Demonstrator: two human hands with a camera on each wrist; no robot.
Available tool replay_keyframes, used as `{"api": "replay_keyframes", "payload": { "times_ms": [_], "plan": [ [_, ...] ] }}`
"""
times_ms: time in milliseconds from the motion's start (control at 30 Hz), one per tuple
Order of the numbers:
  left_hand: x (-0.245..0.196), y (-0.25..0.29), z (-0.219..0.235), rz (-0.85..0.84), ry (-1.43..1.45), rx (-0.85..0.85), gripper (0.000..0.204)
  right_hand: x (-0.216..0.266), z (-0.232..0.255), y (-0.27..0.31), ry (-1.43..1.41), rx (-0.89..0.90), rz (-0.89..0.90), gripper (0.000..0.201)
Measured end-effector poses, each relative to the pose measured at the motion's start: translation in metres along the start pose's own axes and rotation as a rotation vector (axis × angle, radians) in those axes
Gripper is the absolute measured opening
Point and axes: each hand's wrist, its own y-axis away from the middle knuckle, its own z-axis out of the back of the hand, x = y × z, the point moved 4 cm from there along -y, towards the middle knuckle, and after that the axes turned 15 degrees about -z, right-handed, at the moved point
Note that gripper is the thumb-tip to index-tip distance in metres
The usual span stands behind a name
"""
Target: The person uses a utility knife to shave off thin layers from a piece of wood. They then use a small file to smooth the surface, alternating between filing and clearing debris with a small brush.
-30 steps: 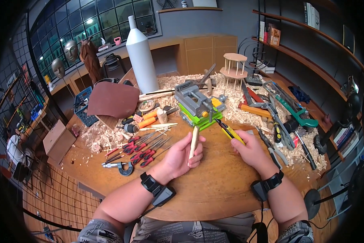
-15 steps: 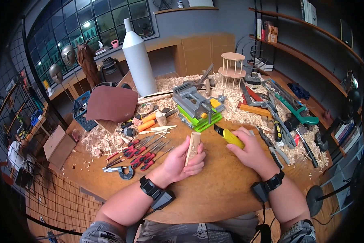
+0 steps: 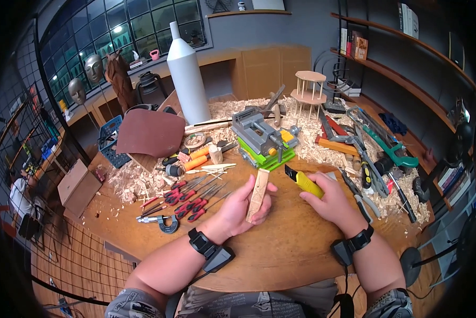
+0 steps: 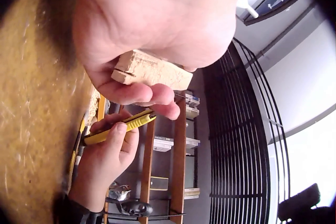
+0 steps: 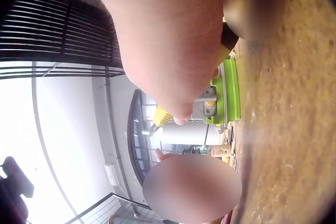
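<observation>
My left hand [image 3: 243, 209] grips a short flat strip of pale wood [image 3: 257, 195], its upper end standing clear above the fingers. In the left wrist view the wood [image 4: 152, 71] lies across the curled fingers and shows a small dark split at one end. My right hand [image 3: 330, 199] holds a yellow utility knife [image 3: 309, 185] with a black tip, pointed up and to the left toward the wood. Blade and wood are apart. The right wrist view shows part of the yellow knife [image 5: 163, 116] past the right hand.
A grey and green vise [image 3: 262, 138] stands just beyond the hands. Red-handled files [image 3: 182, 199] and a micrometer [image 3: 166, 225] lie at the left. Pliers [image 3: 362, 199], a green hacksaw [image 3: 391, 151] and wood shavings [image 3: 328, 153] cover the right side of the wooden table [image 3: 280, 254].
The wood strip has turned in the left hand, so its broad face now shows. The right hand has rolled the knife over, its yellow side now facing the camera.
</observation>
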Motion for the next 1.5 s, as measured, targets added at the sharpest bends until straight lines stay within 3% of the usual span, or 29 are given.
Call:
{"api": "replay_keyframes", "payload": {
  "times_ms": [433,600,1033,1133,1333,1500],
  "plan": [
    [-0.001,-0.003,0.006,-0.051,0.059,-0.064,0.049,0.003,-0.002,0.002,0.022,0.04,-0.008,0.041],
    [-0.004,-0.004,-0.005,-0.14,-0.148,-0.106,0.043,0.002,-0.002,0.004,0.043,-0.011,0.053,0.042],
    [-0.004,-0.001,-0.007,-0.239,-0.248,0.015,0.038,0.007,0.001,0.005,0.04,-0.061,0.094,0.041],
    [-0.004,0.001,-0.009,-0.269,-0.286,0.026,0.039,0.013,0.006,0.007,-0.002,-0.127,0.179,0.042],
    [-0.002,0.003,-0.011,-0.358,-0.534,-0.051,0.037,0.021,0.01,0.01,0.013,-0.127,0.26,0.051],
    [-0.003,0.002,-0.013,-0.498,-0.606,0.016,0.04,0.022,0.006,0.009,0.034,-0.125,0.265,0.048]
  ]
}}
